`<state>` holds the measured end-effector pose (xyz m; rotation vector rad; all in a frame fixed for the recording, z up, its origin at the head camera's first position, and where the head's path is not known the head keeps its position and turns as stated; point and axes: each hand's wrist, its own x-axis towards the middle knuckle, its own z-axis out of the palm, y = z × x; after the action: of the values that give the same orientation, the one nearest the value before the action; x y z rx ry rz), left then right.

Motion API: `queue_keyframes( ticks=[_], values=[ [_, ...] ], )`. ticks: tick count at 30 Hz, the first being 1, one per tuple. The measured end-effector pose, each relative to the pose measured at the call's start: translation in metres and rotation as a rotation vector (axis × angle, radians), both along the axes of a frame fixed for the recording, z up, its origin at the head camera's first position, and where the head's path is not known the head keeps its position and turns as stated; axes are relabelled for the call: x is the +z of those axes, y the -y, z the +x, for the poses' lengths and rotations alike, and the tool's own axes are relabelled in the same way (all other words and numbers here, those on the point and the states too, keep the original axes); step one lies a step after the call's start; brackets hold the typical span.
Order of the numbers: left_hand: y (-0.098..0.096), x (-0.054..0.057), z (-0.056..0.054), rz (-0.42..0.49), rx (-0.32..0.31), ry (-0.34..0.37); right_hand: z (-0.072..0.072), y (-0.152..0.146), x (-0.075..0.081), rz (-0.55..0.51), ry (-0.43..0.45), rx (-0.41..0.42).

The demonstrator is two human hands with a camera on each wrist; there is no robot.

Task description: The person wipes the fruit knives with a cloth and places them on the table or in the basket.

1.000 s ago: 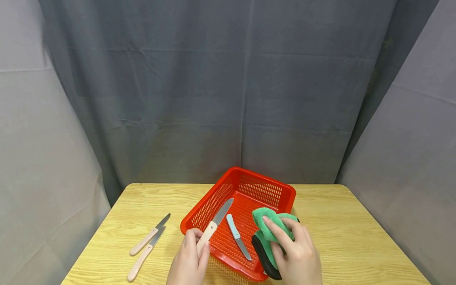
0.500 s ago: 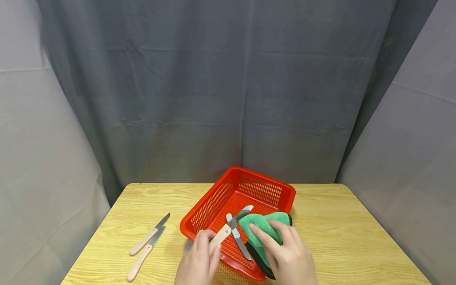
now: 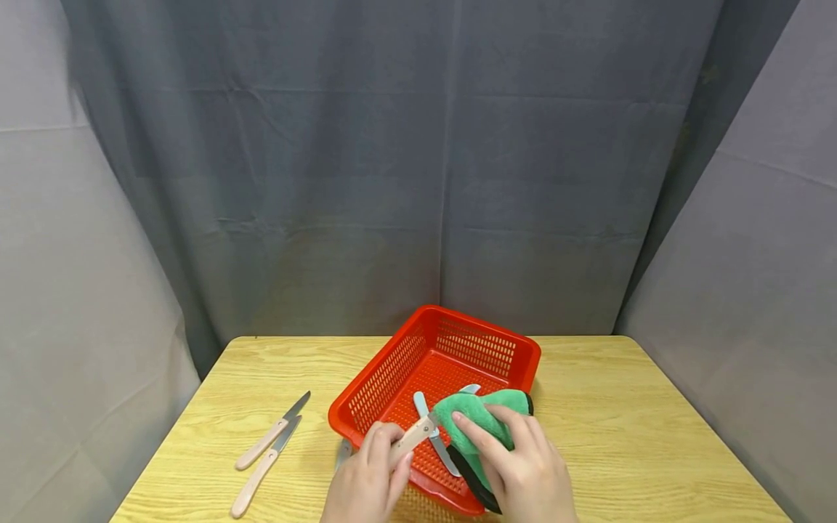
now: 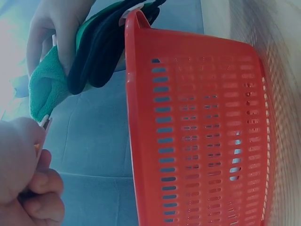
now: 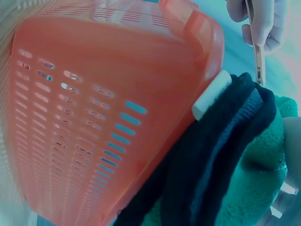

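Note:
My left hand grips the cream handle of a knife over the basket. Its blade runs into a green cloth with black edging, and the tip shows past the cloth's far side. With thumb and fingers, my right hand pinches the folded cloth round the blade. Below lies a knife with a light blue handle in the red basket, its blade partly covered by the cloth. In the right wrist view, the cloth's black edging hangs beside the basket rim.
Two cream-handled knives lie side by side on the wooden table, left of the basket. Another blade shows between the basket and my left hand, its rest hidden. Grey curtains stand behind and at both sides.
The left hand has moved right with the knife, bringing its blade into the cloth. The right hand has shifted left, and the cloth now covers most of the blade.

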<state>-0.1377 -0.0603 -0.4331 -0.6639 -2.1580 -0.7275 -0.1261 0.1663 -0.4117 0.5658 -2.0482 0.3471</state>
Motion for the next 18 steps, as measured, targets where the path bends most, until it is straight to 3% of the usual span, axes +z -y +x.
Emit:
queue_keyframes(
  ticks=[8,18],
  values=[
    [0.003,0.001,-0.001,-0.011,-0.027,-0.013,0.001,-0.003,0.001,-0.041,0.056,-0.039],
    [0.005,-0.001,-0.003,0.008,-0.061,-0.008,-0.006,-0.015,0.002,-0.107,-0.005,-0.080]
  ],
)
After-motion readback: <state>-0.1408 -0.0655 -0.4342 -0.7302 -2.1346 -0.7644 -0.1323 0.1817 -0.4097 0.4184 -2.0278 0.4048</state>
